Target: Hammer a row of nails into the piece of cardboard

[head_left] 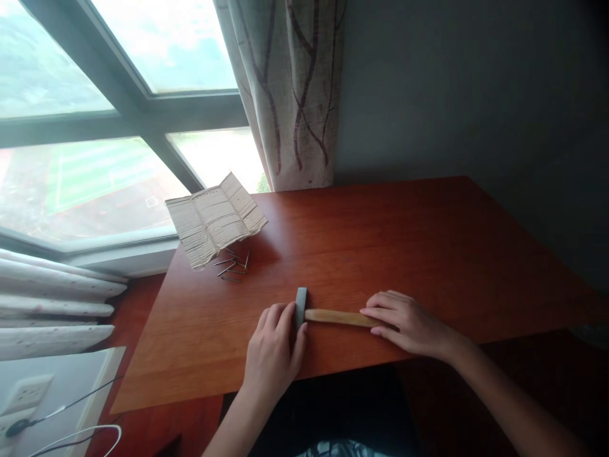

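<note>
A hammer (340, 317) with a grey metal head and a pale wooden handle lies near the front edge of the wooden table, its handle pointing right. My left hand (273, 343) grips the lower part of the head between thumb and fingers. At the other end, my right hand (402, 320) holds the tip of the handle, fingers on top and thumb on the near side. Several loose nails (233, 265) lie in a small pile beyond my left hand. Behind them rests a creased piece of corrugated cardboard (216, 212), partly raised off the table.
The reddish-brown table (380, 247) reaches to a grey wall at the back. A window (143, 114) and a patterned curtain (295, 89) border its left and far side. Below left are a wall socket (29, 392) and cables (76, 400).
</note>
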`<state>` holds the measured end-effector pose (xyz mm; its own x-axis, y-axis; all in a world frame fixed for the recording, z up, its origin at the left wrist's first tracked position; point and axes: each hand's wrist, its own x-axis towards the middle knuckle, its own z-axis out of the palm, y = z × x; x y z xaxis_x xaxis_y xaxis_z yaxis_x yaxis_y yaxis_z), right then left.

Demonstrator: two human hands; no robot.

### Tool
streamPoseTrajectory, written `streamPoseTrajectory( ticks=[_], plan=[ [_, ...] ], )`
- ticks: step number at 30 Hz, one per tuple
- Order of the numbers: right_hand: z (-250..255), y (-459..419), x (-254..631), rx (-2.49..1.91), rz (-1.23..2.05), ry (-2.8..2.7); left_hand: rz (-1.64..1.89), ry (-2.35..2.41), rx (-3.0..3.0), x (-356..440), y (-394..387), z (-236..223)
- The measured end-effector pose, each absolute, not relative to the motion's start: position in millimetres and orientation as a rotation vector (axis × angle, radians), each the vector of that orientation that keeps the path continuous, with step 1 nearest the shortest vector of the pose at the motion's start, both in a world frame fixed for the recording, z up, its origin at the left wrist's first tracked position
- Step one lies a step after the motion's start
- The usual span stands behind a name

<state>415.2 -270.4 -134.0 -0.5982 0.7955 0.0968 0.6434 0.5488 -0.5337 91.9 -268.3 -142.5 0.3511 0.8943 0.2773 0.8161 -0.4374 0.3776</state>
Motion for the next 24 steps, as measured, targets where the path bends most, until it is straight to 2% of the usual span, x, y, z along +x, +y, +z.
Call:
streamPoseTrajectory(
  ticks=[8,13,15,19,21,24],
  plan=[
    [-136,-268,419,-1.276,0.828,-2.379,0.648,1.549,2.303,96,-272,-140],
    [-120,-261,422,-1.342,1.004,-2.293,0.758,1.515,1.933,56,-251,-127],
    [-113,-252,419,-1.363,1.057,-2.217,0.91,1.67,1.679,27,-234,-119],
    [-102,-211,391,-1.363,1.102,-2.0,1.443,1.808,1.106,-33,-179,-100],
    [-97,-181,364,-1.328,1.123,-1.9,1.467,1.695,0.973,-53,-145,-90],
    [-85,-132,317,-1.236,1.153,-1.807,1.323,1.562,0.892,-69,-96,-77]
  ],
)
